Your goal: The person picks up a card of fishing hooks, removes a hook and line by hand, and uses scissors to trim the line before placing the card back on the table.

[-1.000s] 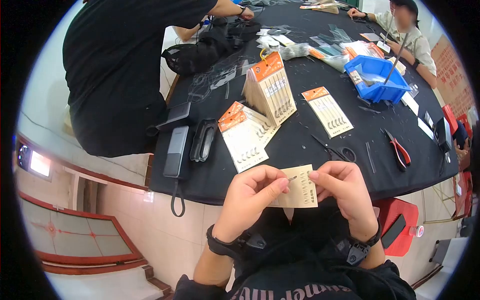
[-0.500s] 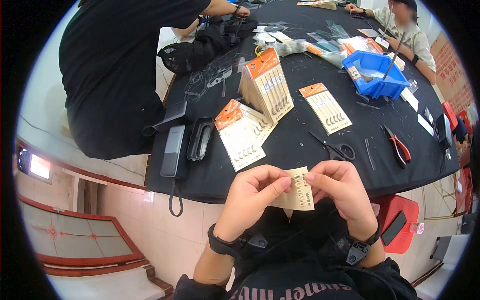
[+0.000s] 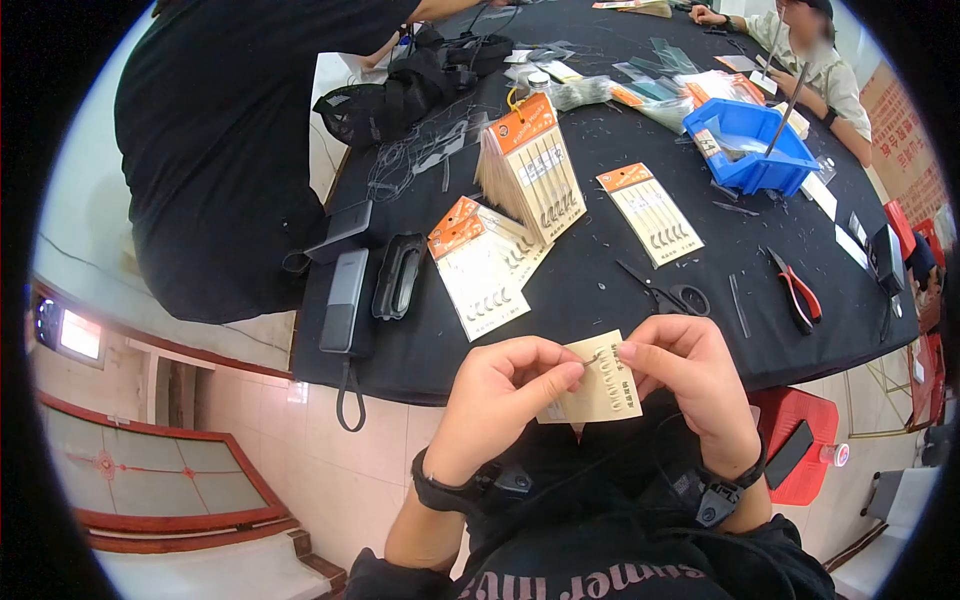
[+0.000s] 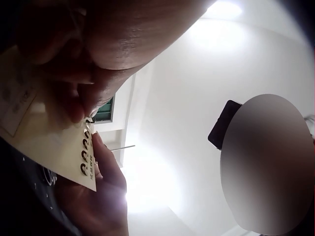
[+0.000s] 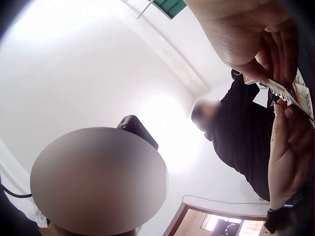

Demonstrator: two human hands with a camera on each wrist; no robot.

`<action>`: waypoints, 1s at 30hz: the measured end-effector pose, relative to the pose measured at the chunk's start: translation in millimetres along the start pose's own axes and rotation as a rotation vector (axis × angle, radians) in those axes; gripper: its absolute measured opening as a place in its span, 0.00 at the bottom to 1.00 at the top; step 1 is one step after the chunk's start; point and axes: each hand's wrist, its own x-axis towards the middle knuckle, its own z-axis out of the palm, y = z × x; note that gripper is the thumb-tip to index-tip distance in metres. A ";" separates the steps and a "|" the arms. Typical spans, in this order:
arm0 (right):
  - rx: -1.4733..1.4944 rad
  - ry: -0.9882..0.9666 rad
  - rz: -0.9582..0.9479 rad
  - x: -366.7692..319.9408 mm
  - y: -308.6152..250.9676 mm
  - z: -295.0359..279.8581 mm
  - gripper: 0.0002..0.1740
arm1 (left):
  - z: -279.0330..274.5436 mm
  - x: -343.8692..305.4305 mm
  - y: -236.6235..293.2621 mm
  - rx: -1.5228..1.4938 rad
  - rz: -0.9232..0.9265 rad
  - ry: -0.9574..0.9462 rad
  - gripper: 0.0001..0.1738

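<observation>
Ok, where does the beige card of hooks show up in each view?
Head: the card is low centre, pinched between the left hand and the right hand.
Left wrist: the card is lower left, with its row of hooks facing the camera.
Right wrist: the card is at the far right, seen nearly edge-on.
Shared landmark: the left hand holding the card is in all three.

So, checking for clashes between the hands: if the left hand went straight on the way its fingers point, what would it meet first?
Probably the right hand: the left hand points across the tan hook card both pinch, fingertips nearly meeting at its top edge, though depth is unclear.
</observation>
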 end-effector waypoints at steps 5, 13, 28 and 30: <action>-0.008 0.031 -0.011 -0.1 -1.6 -5.7 0.08 | -2.8 -3.7 0.3 0.087 0.009 0.024 0.09; -0.011 0.097 -0.024 -1.6 -6.0 -18.0 0.08 | -12.0 -8.3 -4.7 0.113 0.031 0.066 0.07; -0.040 0.142 -0.049 -8.8 -13.9 -25.0 0.08 | -22.0 -14.5 -5.6 0.150 0.040 0.115 0.14; -0.044 0.136 -0.055 -9.0 -13.7 -26.1 0.08 | -22.2 -13.6 -8.2 0.135 0.030 0.123 0.17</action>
